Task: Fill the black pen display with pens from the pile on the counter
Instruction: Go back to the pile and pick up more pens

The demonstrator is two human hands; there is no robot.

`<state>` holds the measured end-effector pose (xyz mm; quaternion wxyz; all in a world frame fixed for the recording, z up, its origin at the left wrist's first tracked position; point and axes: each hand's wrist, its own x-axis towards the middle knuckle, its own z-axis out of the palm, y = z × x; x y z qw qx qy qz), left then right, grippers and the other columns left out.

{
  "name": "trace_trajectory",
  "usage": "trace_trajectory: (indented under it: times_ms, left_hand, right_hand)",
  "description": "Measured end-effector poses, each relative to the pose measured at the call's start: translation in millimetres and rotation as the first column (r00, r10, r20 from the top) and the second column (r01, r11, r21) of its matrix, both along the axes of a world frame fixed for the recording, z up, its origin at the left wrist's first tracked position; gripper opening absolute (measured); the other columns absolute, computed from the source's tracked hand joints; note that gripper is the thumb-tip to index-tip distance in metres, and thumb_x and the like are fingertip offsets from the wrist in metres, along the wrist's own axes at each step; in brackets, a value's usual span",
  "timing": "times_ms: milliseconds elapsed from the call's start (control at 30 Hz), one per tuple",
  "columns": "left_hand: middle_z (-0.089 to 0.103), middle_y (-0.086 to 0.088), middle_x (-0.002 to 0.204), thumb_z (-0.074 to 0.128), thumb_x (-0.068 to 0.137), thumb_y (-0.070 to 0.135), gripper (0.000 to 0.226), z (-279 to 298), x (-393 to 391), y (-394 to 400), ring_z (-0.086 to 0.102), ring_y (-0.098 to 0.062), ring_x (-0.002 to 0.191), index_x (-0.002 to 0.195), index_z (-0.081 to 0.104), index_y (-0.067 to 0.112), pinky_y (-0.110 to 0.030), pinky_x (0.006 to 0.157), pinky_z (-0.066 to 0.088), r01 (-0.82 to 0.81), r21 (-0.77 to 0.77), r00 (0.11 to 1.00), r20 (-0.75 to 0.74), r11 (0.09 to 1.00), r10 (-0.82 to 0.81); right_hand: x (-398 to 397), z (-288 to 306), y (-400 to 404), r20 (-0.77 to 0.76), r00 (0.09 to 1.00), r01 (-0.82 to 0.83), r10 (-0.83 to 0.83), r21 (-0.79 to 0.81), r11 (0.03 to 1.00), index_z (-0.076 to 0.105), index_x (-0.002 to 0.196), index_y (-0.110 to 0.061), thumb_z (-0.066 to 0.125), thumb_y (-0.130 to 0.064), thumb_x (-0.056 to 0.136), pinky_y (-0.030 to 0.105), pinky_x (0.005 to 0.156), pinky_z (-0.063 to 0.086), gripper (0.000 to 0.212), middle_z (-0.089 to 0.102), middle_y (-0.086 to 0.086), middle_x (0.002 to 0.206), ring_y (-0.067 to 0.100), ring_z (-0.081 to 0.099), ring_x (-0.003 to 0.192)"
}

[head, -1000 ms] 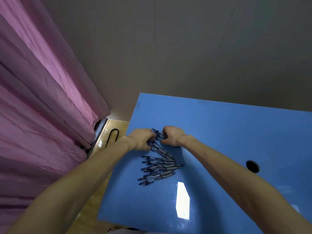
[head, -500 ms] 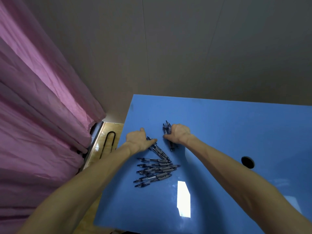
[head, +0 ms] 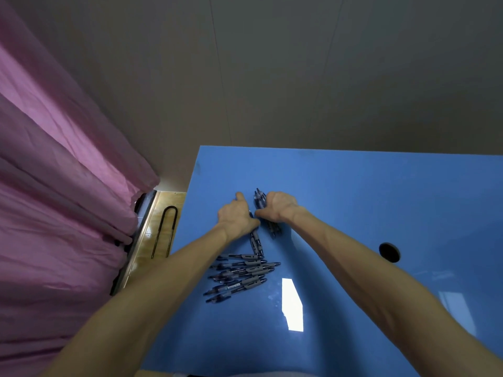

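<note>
Several dark pens with grey grips lie in a loose pile on the blue counter, near its left edge. My right hand grips a small bundle of pens that points away from me, its lower ends sticking out below the fist. My left hand lies right beside it, one finger stretched forward, pressing on a few pens that run back toward the pile. The two thumbs nearly touch. The black pen display is not in view.
A round black hole is cut in the counter at the right. A pink curtain hangs at the left, with a black U-shaped metal bar on the floor between it and the counter. A grey wall stands behind.
My right hand has drawn a bundle of pens out of the pile and turned it to point away from me. My left hand has flattened onto other pens and slid toward the right hand.
</note>
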<state>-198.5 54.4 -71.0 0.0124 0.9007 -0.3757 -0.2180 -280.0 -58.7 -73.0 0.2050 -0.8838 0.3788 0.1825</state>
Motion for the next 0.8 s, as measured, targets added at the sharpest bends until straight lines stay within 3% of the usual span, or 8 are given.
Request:
trace_trajectory:
  times_ms: [133, 267, 500, 667, 800]
  left_hand:
    - [0.063, -0.009, 0.105, 0.066, 0.089, 0.031, 0.085, -9.2, -3.2, -8.8, 0.059, -0.028, 0.082, 0.15, 0.015, 0.003, -0.035, 0.059, 0.043, -0.054, -0.057, 0.995, -0.088, 0.997, 0.049]
    - [0.057, -0.006, 0.084, 0.057, 0.097, 0.028, 0.064, -16.3, 3.7, -6.7, 0.058, -0.025, 0.07, 0.143, 0.018, 0.006, -0.036, 0.056, 0.043, -0.125, -0.157, 0.974, -0.206, 0.98, 0.091]
    - [0.052, -0.006, 0.075, 0.039, 0.105, 0.022, 0.043, -11.3, 18.2, -6.8, 0.049, -0.021, 0.062, 0.14, 0.02, 0.004, -0.034, 0.055, 0.039, -0.381, -0.273, 0.862, -0.45, 0.883, 0.233]
    - [0.052, -0.01, 0.082, 0.038, 0.104, 0.015, 0.019, 6.1, 19.4, -2.0, 0.05, -0.023, 0.069, 0.121, 0.029, 0.011, -0.039, 0.065, 0.043, -0.444, -0.369, 0.802, -0.57, 0.817, 0.178]
    - [0.048, -0.006, 0.079, 0.051, 0.101, 0.014, 0.022, 21.3, 19.8, 5.8, 0.048, -0.021, 0.066, 0.118, 0.037, 0.012, -0.039, 0.066, 0.042, -0.446, -0.438, 0.794, -0.596, 0.781, 0.119]
  right_hand:
    - [-10.0, -5.2, -5.8, 0.077, 0.994, 0.066, -0.075, 0.111, 0.992, 0.048, 0.074, -0.019, 0.063, -0.046, 0.09, 0.03, 0.067, 0.041, 0.035, 0.055, -0.001, 0.074, 0.023, 0.056, 0.077]
    - [-21.8, -13.7, -8.3, 0.153, 0.984, 0.072, -0.095, 0.147, 0.986, 0.049, 0.072, -0.019, 0.06, -0.045, 0.09, 0.031, 0.061, 0.04, 0.033, 0.057, -0.001, 0.072, 0.023, 0.055, 0.073]
    - [-43.6, -15.1, -3.0, 0.333, 0.905, 0.174, -0.265, 0.278, 0.945, 0.049, 0.069, -0.018, 0.059, -0.035, 0.092, 0.033, 0.061, 0.042, 0.03, 0.056, 0.0, 0.068, 0.02, 0.053, 0.067]
    - [-59.5, -7.7, 5.7, 0.409, 0.849, 0.219, -0.335, 0.304, 0.927, 0.039, 0.068, -0.017, 0.051, -0.028, 0.099, 0.036, 0.063, 0.04, 0.035, 0.051, 0.003, 0.068, 0.02, 0.047, 0.064]
    - [-72.6, -5.1, 9.3, 0.4, 0.85, 0.236, -0.344, 0.294, 0.926, 0.04, 0.073, -0.015, 0.047, -0.03, 0.101, 0.037, 0.063, 0.04, 0.032, 0.051, 0.004, 0.071, 0.022, 0.047, 0.066]
